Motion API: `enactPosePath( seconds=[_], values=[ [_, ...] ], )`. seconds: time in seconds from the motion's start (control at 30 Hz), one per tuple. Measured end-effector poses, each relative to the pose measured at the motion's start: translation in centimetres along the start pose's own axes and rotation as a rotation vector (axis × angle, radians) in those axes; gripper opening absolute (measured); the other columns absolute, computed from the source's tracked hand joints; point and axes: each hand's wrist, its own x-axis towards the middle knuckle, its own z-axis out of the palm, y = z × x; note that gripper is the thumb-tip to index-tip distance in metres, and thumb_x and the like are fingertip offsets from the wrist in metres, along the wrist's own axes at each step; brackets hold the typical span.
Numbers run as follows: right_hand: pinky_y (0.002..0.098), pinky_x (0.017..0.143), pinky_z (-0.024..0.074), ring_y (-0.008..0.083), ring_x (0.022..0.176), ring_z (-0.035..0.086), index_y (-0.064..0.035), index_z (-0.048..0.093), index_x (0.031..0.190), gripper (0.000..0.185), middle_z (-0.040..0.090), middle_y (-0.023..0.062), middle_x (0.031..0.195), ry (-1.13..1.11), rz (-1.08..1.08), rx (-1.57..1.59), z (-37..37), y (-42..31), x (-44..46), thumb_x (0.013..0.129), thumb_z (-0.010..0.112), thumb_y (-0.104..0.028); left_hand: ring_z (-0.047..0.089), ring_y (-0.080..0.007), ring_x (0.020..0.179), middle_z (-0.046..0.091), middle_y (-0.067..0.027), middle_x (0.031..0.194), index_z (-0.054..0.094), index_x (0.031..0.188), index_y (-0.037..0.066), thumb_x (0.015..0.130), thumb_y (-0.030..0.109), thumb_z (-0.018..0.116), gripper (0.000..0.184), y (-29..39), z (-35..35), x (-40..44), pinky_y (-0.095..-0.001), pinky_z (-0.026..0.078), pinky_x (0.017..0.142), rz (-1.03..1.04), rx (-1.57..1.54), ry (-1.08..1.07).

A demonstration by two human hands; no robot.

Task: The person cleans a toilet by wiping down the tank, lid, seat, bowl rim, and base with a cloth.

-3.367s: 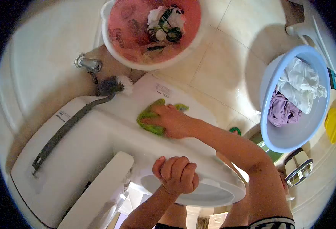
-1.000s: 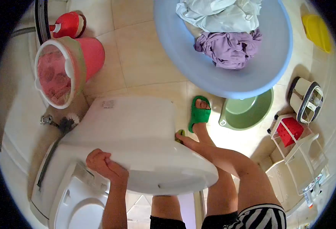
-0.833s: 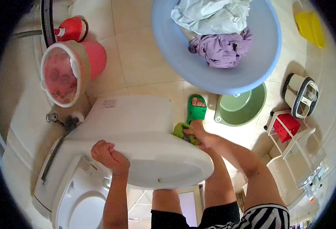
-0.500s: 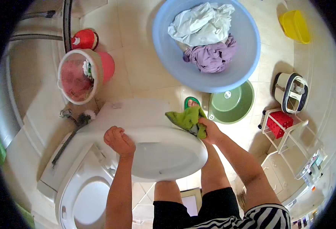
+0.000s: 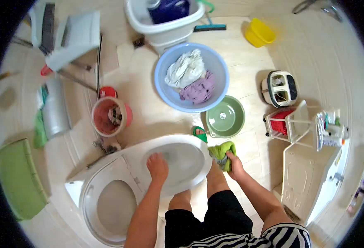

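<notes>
My right hand [image 5: 235, 165] grips a green cloth [image 5: 224, 155] with a grey patch, just off the front right end of the toilet bowl. The toilet [image 5: 206, 166] stands below me with its bowl uncovered. Over the bowl's left part is my left hand [image 5: 158, 166], its fingers curled and nothing visible in them. The raised seat and lid [image 5: 92, 206] lean back at the lower left of the bowl. My foot in a green slipper [image 5: 199, 134] rests on the floor behind the bowl's rim.
A blue basin [image 5: 160, 89] holds white and purple cloth, beside a green basin [image 5: 230, 108]. A pink bucket [image 5: 96, 120] stands left, a white tub [image 5: 165, 31] at the top, a yellow basin [image 5: 259, 33] upper right. Right are a white-and-black caddy [image 5: 279, 89] and a wheeled rack [image 5: 294, 122].
The view has pulled back and shows more of the room. My right hand has lifted the green cloth off the toilet's outer side. My left hand has moved from the toilet's left side to over the bowl.
</notes>
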Motion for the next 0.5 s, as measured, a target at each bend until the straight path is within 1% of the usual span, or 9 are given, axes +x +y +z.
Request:
enactPosePath(
  seconds=[0.07,0.13,0.17,0.2,0.27,0.33,0.37,0.4,0.5],
  values=[
    [0.0426,0.09,0.0487,0.0277,0.11,0.059,-0.0045,0.048,0.132,0.046,0.06,0.0133,0.122,-0.067,0.023,0.107,-0.6,0.2,-5.3,0.095,0.054,-0.032,0.049,-0.0389,0.112,0.057,-0.0184,0.119,0.059,0.117,0.005,0.082,0.017,0.062,0.038,2.0,-3.0,-4.7,-0.0506,0.037,0.097,0.097,-0.163,0.032],
    [0.0456,0.092,0.0473,0.0287,0.112,0.058,-0.0069,0.047,0.133,0.048,0.059,0.0129,0.125,-0.04,0.029,0.189,-0.4,-0.3,-10.8,0.094,0.056,-0.034,0.051,-0.0383,0.111,0.059,-0.018,0.115,0.06,0.115,0.005,0.081,0.018,0.061,0.037,1.9,-3.2,-8.4,-0.0504,0.037,0.098,0.196,-0.212,0.058],
    [0.0429,0.087,0.0503,0.0293,0.102,0.06,-0.001,0.049,0.129,0.044,0.061,0.0157,0.115,0.0,-0.002,0.203,-0.1,-0.7,-13.2,0.096,0.052,-0.031,0.051,-0.0381,0.111,0.06,-0.0181,0.115,0.061,0.115,0.005,0.081,0.019,0.061,0.037,1.8,-3.5,-10.0,-0.0508,0.038,0.098,0.217,-0.248,0.037],
    [0.0426,0.086,0.0506,0.0286,0.102,0.06,-0.0012,0.049,0.129,0.045,0.061,0.0151,0.115,-0.033,-0.051,0.271,-1.0,-0.2,-14.8,0.095,0.054,-0.03,0.051,-0.0378,0.112,0.06,-0.0181,0.116,0.062,0.115,0.005,0.081,0.02,0.06,0.037,1.8,-3.8,-11.3,-0.0511,0.038,0.098,0.24,-0.282,0.012],
    [0.0423,0.086,0.0508,0.0279,0.102,0.06,-0.0017,0.049,0.128,0.045,0.061,0.0144,0.115,-0.057,-0.113,0.355,-3.0,0.4,-17.7,0.094,0.057,-0.029,0.053,-0.0374,0.111,0.062,-0.0182,0.114,0.062,0.117,0.006,0.082,0.022,0.06,0.038,2.1,-4.9,-13.2,-0.0507,0.039,0.098,0.237,-0.216,-0.134],
    [0.0411,0.083,0.0526,0.027,0.101,0.062,-0.0028,0.048,0.129,0.044,0.061,0.0127,0.114,-0.096,-0.174,0.397,-5.5,0.9,-20.1,0.093,0.059,-0.026,0.056,-0.0373,0.108,0.065,-0.0179,0.112,0.062,0.119,0.005,0.084,0.024,0.059,0.04,3.4,-7.5,-14.4,-0.0488,0.042,0.096,0.326,-0.143,-0.219],
    [0.0403,0.083,0.0529,0.0264,0.101,0.062,-0.0028,0.048,0.129,0.044,0.061,0.0125,0.115,-0.055,-0.222,0.412,-6.5,1.3,-21.0,0.093,0.06,-0.025,0.056,-0.0373,0.108,0.065,-0.0179,0.112,0.062,0.119,0.005,0.084,0.024,0.059,0.04,4.0,-8.4,-14.8,-0.0488,0.042,0.096,0.375,-0.137,-0.217],
    [0.0396,0.082,0.0532,0.0259,0.101,0.062,-0.0028,0.048,0.129,0.044,0.061,0.0123,0.116,-0.015,-0.268,0.432,-7.7,1.4,-22.1,0.093,0.06,-0.024,0.057,-0.0371,0.107,0.065,-0.0177,0.111,0.061,0.12,0.005,0.085,0.025,0.059,0.04,4.8,-9.6,-15.2,-0.0478,0.043,0.096,0.367,-0.144,-0.274],
    [0.0393,0.084,0.0534,0.0259,0.104,0.062,-0.002,0.047,0.13,0.047,0.06,0.0123,0.118,-0.013,-0.348,0.496,-11.2,1.0,-26.1,0.091,0.063,-0.023,0.058,-0.0364,0.107,0.066,-0.0175,0.111,0.061,0.121,0.004,0.086,0.026,0.058,0.041,8.3,-11.1,-15.3,-0.0465,0.044,0.095,0.394,-0.118,-0.391]
  ],
)
